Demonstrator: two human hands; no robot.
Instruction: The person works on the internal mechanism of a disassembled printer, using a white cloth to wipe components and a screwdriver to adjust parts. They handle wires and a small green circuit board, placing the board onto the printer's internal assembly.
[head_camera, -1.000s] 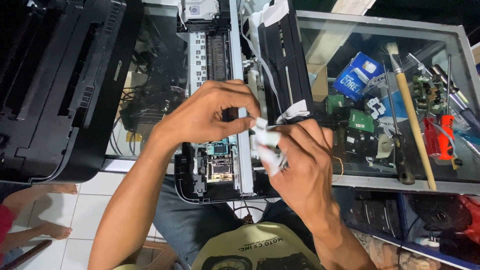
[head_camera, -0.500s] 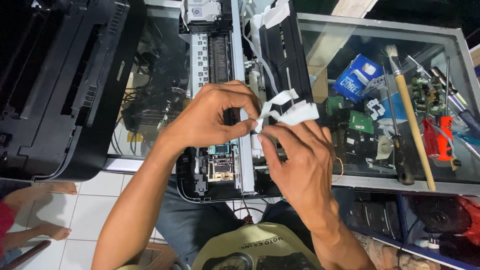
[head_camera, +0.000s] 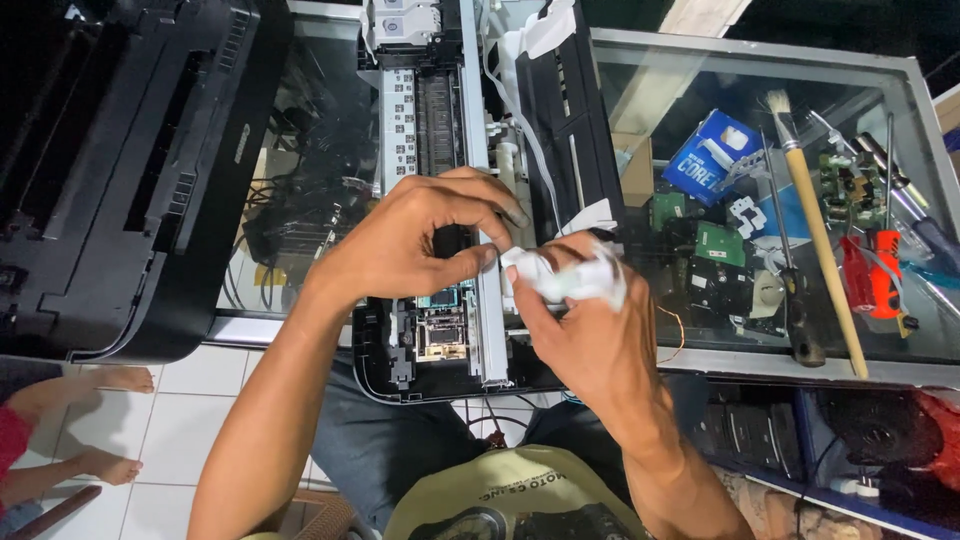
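Two hands work over an opened printer (head_camera: 440, 200) lying on a glass counter (head_camera: 900, 365). The right hand (head_camera: 590, 340) is curled around a crumpled white wad (head_camera: 565, 275), tissue or cloth, pinched between thumb and fingers just right of the printer's metal rail (head_camera: 490, 330). The left hand (head_camera: 420, 240) is arched over the carriage area, thumb and forefinger closed toward a small dark part beneath them; whether they actually grasp it I cannot tell. This looks like a wiping or blotting step on the print mechanism, and the next move would seem to call for a light, steady touch of the wad against the part the left hand steadies. The fingers hide the contact point itself, and the wad's material is hard to make out. A brush (head_camera: 815, 220), a screwdriver (head_camera: 790, 270) and circuit boards (head_camera: 715, 245) lie under or on the glass at right; which, the reflections blur. A second printer (head_camera: 120, 180) is cut off at left.
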